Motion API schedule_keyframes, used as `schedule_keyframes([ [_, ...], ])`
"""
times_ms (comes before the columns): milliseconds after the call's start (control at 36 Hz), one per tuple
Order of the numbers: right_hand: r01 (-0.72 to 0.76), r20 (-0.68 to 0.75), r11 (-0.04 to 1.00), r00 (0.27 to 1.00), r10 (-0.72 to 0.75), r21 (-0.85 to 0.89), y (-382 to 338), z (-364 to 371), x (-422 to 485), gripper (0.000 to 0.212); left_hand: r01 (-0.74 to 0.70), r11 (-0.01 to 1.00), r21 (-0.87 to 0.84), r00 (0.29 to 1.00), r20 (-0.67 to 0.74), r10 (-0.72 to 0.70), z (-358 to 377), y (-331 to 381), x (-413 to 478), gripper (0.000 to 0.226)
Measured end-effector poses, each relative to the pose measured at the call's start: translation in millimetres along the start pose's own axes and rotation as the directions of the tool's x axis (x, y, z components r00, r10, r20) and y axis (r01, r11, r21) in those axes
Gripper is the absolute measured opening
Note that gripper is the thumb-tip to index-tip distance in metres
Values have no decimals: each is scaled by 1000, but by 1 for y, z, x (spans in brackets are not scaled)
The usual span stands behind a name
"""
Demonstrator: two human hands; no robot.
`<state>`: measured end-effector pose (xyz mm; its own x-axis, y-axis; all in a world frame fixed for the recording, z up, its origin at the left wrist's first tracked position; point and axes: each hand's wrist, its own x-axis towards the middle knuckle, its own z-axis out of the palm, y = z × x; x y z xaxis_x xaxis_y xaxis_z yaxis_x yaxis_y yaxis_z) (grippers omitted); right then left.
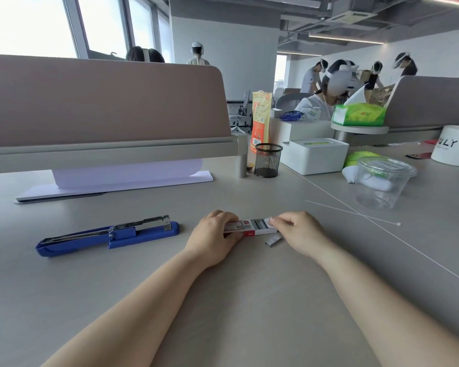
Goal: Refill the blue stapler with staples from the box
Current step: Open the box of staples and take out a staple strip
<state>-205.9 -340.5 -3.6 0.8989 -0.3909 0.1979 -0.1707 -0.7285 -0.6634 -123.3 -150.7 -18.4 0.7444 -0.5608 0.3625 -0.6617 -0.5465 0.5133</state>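
Observation:
The blue stapler (pixel 109 234) lies on the desk to the left, swung open flat, its metal staple channel exposed on top. To its right sits the small white and red staple box (pixel 255 227) on the desk. My left hand (pixel 214 238) grips the box's left end. My right hand (pixel 298 231) pinches the box's right end with thumb and fingertips. A short strip of staples (pixel 273 239) lies loose on the desk just in front of the box, between my hands.
A black mesh pen cup (pixel 267 160) and a white tissue box (pixel 316 154) stand behind. A clear plastic tub (pixel 382 181) sits at right, with a thin white stick (pixel 355 213) near it. A desk divider (pixel 104 102) and paper stack (pixel 117 184) are at back left.

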Motion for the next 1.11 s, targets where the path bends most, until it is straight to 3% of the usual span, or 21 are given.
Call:
schedule_keyframes([
  [528, -73, 141, 982, 989, 49, 173, -34, 14, -3, 81, 37, 999, -9, 999, -35, -37, 5, -3, 5, 33],
  [639, -64, 189, 973, 982, 21, 222, -27, 3, -3, 63, 39, 999, 8, 999, -35, -38, 8, -3, 8, 35],
  [722, -58, 174, 992, 984, 39, 109, -11, -9, -9, 46, 40, 999, 37, 999, -30, -39, 10, -3, 8, 38],
  [861, -57, 104, 988, 992, 72, -144, -5, -17, -15, 58, 91, 996, 24, 995, -34, -91, 8, 2, 7, 54],
  [1028, 47, 123, 997, 992, -39, -67, -2, -6, -15, 34, 120, 981, -152, 977, -158, -144, -4, 8, -4, 40],
  [1111, 85, 125, 996, 989, -81, -35, -4, -4, -16, 29, 99, 986, -133, 976, -179, -122, -15, 9, -15, 37],
])
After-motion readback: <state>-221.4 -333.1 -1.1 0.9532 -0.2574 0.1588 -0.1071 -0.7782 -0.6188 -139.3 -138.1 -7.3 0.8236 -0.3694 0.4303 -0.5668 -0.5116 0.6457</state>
